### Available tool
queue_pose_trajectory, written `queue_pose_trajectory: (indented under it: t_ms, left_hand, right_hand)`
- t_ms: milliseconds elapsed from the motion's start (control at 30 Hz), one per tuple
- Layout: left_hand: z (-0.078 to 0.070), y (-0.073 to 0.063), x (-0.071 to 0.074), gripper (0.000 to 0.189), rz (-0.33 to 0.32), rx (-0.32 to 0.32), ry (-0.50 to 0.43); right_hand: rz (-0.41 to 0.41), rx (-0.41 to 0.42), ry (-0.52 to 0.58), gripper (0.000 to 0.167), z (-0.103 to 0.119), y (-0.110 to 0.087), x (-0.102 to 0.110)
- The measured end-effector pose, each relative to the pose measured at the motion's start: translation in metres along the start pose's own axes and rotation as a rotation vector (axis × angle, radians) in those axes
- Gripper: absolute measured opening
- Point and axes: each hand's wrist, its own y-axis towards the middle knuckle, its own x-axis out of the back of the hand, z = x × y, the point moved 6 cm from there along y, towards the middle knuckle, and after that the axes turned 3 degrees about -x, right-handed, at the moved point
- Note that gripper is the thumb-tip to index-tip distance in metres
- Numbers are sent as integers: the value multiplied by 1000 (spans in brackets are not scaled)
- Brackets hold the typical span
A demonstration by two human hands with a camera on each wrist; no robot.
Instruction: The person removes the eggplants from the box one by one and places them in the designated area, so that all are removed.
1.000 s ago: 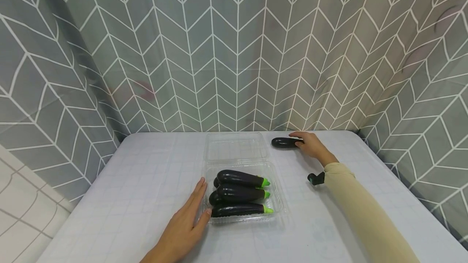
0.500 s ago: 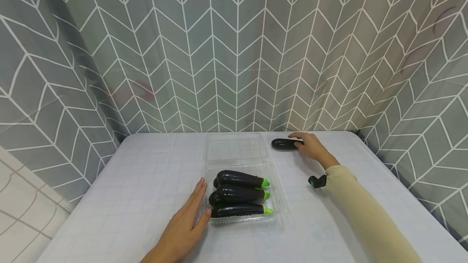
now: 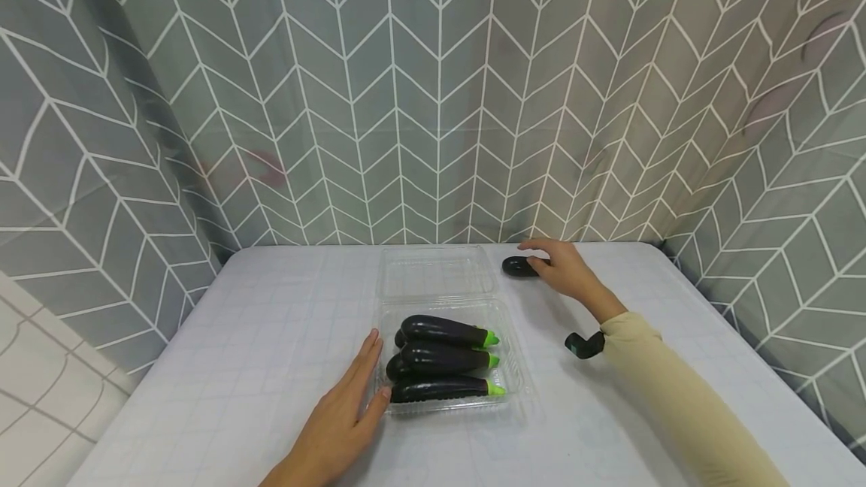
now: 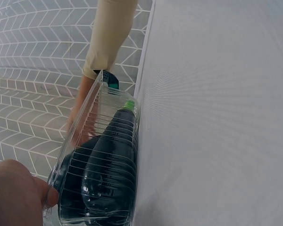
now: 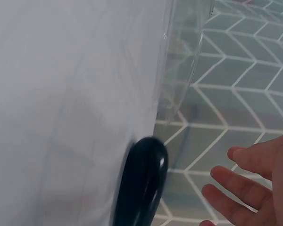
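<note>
A clear hinged plastic box (image 3: 510,322) stands on the table with several dark eggplants (image 3: 446,358) with green stem ends inside. My left hand (image 3: 338,415) lies along the box's left side, fingers straight, its thumb touching the near left corner. In the left wrist view the thumb (image 4: 46,193) touches the clear wall. One loose eggplant (image 3: 517,267) lies at the back right of the table. Over its right part is my right hand (image 3: 561,269), hiding the stem end. The right wrist view shows the right hand's fingers (image 5: 243,188) spread apart, beside the eggplant (image 5: 141,181) with a gap between.
The box's clear lid (image 3: 436,274) lies folded back toward the rear edge. A white cloth covers the table (image 3: 271,322). Grey curtains (image 3: 433,96) with white chevrons hang behind and at the sides. A black wrist device (image 3: 585,346) sits at the right sleeve.
My right hand has moved a little left over the loose eggplant and covers more of it. That eggplant has shifted very slightly toward me. The left hand and box have stayed still.
</note>
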Motion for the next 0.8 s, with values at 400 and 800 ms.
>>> queue_pose_trajectory:
  t_ms: [400, 800]
  left_hand:
    - [0, 0, 1, 71, 2, 3, 4]
    - [-1, 0, 0, 71, -2, -1, -3]
  right_hand:
    - [-59, 118, 38, 24, 40, -10, 2]
    - [-53, 155, 95, 24, 72, -22, -1]
